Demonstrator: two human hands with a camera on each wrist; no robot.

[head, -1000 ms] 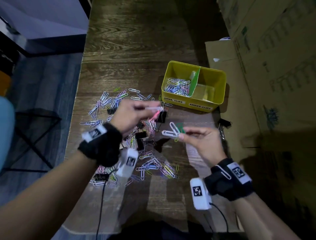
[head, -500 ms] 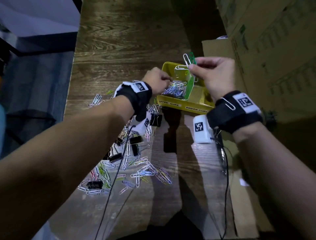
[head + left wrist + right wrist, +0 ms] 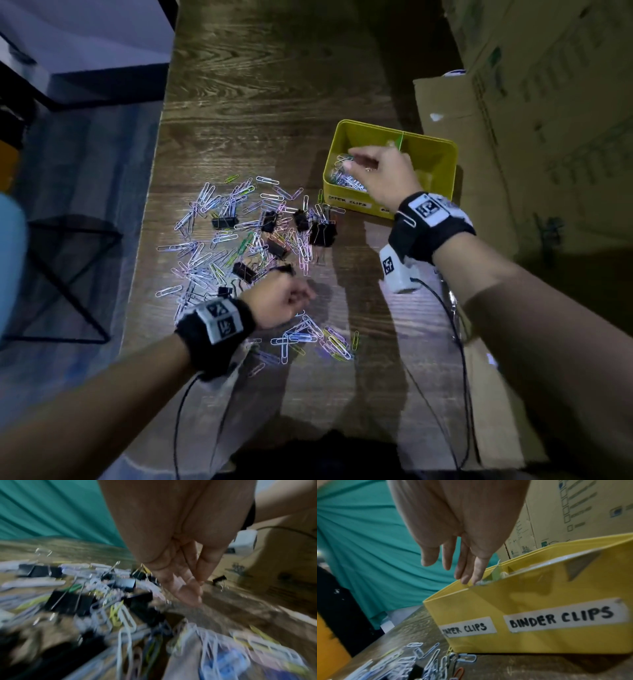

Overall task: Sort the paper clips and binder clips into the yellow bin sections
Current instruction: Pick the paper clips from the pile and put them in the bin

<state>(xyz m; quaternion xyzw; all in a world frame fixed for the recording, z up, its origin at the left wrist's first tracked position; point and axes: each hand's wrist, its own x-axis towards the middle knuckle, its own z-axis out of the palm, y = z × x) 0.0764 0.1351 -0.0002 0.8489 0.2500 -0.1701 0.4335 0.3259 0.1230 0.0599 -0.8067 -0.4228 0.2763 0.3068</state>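
The yellow bin stands at the table's right, split by a green divider; its front wall carries the labels PAPER CLIPS and BINDER CLIPS. Sorted paper clips lie in the left section. My right hand hovers over that section with fingers straight and spread, fingertips at the rim. Loose coloured paper clips and black binder clips cover the table's middle. My left hand is low over the pile's near edge; its fingers point down and hold nothing visible.
Cardboard boxes stand along the table's right side, close behind the bin. A stray binder clip lies near them. A smaller heap of paper clips lies nearer me. The table's left edge drops to the floor.
My right hand came down from above the bin, where it pinched white and green clips, and now has spread fingers. My left hand drew back from the bin to the pile.
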